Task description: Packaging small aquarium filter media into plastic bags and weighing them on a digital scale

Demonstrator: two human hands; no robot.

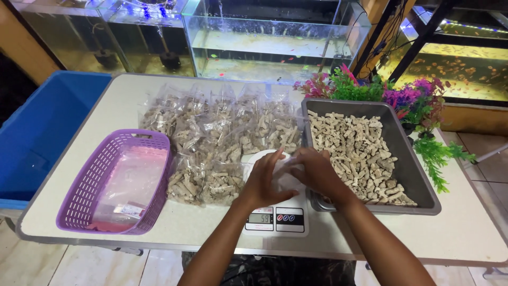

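Clear plastic bags of beige filter pieces (222, 143): heaped mid-table, spreading from 12 to 9 o'clock of the scale, touching its round white platform.

Small clear bag (284, 168): held between both hands over the scale platform, mostly hidden by fingers; contents cannot be told.

Scale display (260, 217): small grey rectangular screen with dark digits, front face of the white scale, at 6 o'clock of the hands. Just right of it, at 3 o'clock, a black label panel (289, 217) with round red and blue marks.

Purple basket at 9 o'clock: flat clear empty bags (129, 180) inside, a white label with red and blue print (128, 210) at its near end.
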